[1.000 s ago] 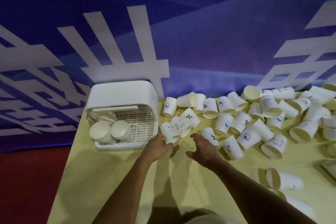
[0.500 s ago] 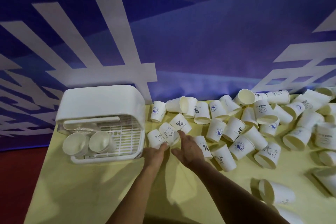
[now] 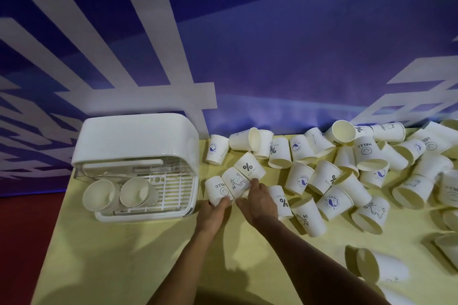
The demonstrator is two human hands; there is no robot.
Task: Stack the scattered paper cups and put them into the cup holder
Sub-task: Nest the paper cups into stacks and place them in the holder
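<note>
Filling everything behind the cup holder (image 3: pixel 138 131) is a blue backdrop (image 3: pixel 297 57) with broad white strokes. The yellow table (image 3: pixel 124 255) carries the holder at its far left corner, close against that backdrop. The holder is a white box with a rounded hood, its open front turned toward the person and a slatted tray showing inside.

To the right of the holder, a heap of scattered paper cups (image 3: pixel 324 176) runs along the back of the table to the frame's right edge. Most lie on their sides or lean on one another, printed with small marks and words. One fallen cup (image 3: pixel 381 270) lies alone, well to the right of the holder and nearer the person.

Inside the holder, on its left half, two short stacks of cups (image 3: pixel 98 194) lie on their sides with their mouths facing out, touching each other.

Just right of the holder's front corner, three cups lie side by side in contact: a smiley cup (image 3: pixel 218 189) nearest the holder, then a bear cup (image 3: pixel 235 181), then a percent cup (image 3: pixel 249 168).

The left hand (image 3: pixel 213 214) has thumb and fingers curled round the near end of the smiley cup. The right hand (image 3: pixel 260 199) grips the bear cup's near end, its fingertips also touching the percent cup.
</note>
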